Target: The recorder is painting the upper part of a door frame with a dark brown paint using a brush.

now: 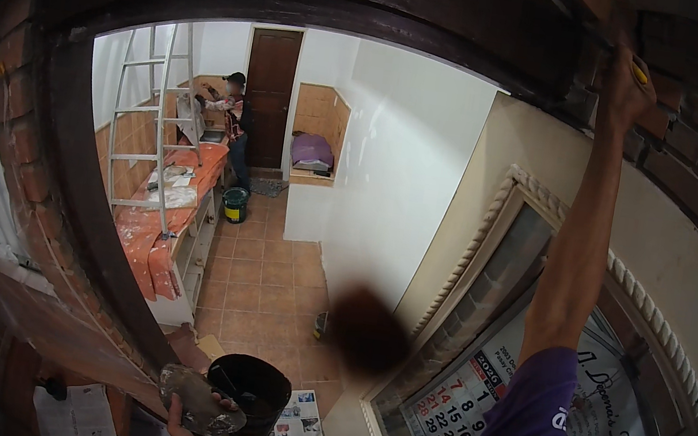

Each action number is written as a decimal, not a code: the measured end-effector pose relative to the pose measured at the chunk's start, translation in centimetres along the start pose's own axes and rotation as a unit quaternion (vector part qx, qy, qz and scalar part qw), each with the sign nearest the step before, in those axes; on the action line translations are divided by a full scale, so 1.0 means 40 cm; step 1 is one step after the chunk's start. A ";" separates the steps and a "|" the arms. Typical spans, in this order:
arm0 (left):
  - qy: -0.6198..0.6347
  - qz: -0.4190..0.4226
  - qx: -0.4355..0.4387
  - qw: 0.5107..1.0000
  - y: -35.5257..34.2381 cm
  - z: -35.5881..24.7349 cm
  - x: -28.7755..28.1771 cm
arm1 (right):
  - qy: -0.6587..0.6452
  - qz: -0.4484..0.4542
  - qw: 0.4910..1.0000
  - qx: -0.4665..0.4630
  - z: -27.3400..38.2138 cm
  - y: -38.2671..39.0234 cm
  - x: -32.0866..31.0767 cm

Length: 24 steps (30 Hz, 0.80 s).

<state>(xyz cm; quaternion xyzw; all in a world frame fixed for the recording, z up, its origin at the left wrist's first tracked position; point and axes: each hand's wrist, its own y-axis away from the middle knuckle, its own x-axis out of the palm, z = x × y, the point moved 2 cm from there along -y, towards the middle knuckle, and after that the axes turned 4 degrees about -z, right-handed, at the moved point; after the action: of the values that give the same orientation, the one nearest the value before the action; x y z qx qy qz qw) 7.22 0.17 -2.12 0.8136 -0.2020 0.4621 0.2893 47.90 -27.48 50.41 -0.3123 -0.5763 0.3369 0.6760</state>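
Note:
My right hand (625, 92) is raised at the upper right, closed around a yellow-handled tool (640, 73) against the dark wooden frame (326, 1) and the brickwork beside it; its working end is hard to make out. At the bottom, my left hand (185, 429) grips a dark paint can (251, 378) and a stained round lid (202, 407) held at its front. A blurred reddish-brown shape (364, 332) appears at centre; I cannot tell what it is.
A co-worker (236, 117) stands in the room below, near an aluminium ladder (151, 101), a counter under orange sheeting (157, 253) and a bucket (235, 204). A framed glass pane (426, 367) with a calendar sits at right; newspapers (297, 425) lie low down.

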 end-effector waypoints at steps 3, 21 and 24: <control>-0.004 0.002 0.005 1.000 -0.003 0.000 -0.002 | 0.006 -0.005 1.000 -0.017 0.002 0.002 -0.001; -0.007 0.001 0.007 1.000 -0.005 -0.005 -0.011 | 0.013 -0.002 1.000 -0.004 0.009 -0.002 -0.009; -0.001 -0.020 0.007 1.000 -0.008 -0.009 -0.012 | -0.018 0.003 1.000 0.003 0.009 0.001 -0.010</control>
<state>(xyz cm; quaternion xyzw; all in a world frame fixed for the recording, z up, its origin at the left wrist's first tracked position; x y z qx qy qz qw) 6.95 0.66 -2.46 0.8201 -0.1827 0.4568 0.2923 47.50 -27.76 50.21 -0.3059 -0.5860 0.3466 0.6655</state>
